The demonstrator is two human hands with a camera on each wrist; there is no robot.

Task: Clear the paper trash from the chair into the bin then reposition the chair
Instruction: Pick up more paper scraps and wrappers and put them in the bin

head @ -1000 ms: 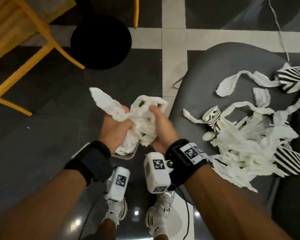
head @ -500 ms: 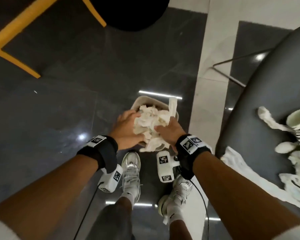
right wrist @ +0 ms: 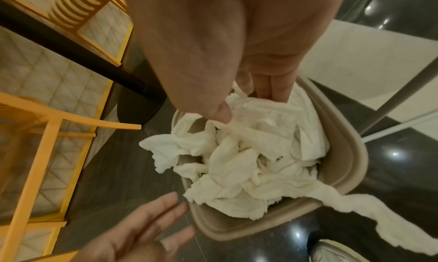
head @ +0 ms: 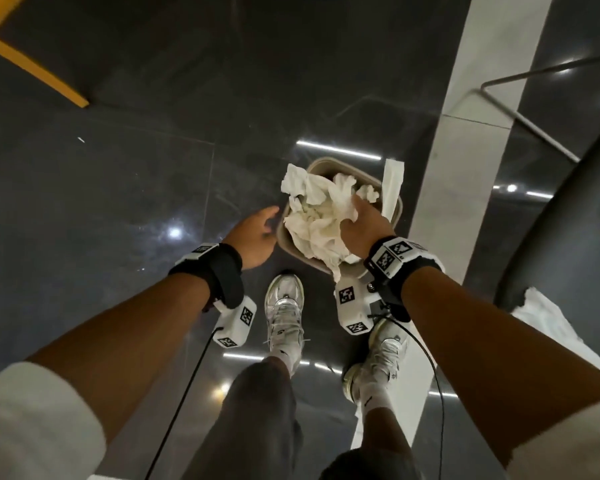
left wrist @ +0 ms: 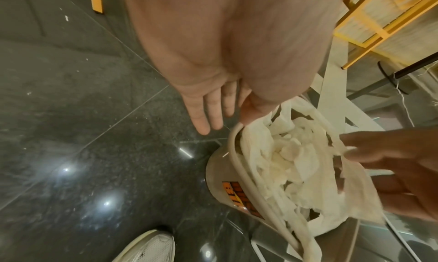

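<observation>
A beige bin stands on the dark floor in front of my feet, heaped with crumpled white paper. My right hand lies on top of the paper, its fingers and thumb pushing into the wad. My left hand hovers open just left of the bin's rim, its fingers straight and holding nothing. One paper strip hangs out over the rim. The dark grey chair shows at the right edge with more white paper on its seat.
A yellow chair leg crosses the floor at the far left. The grey chair's metal leg frame lies at the far right over a white floor stripe. A black table base stands beyond the bin. My shoes are just behind it.
Both hands brought the paper wad from beside the chair down into the bin. The left hand has let go and drawn off to the left; the right hand stays on the paper.
</observation>
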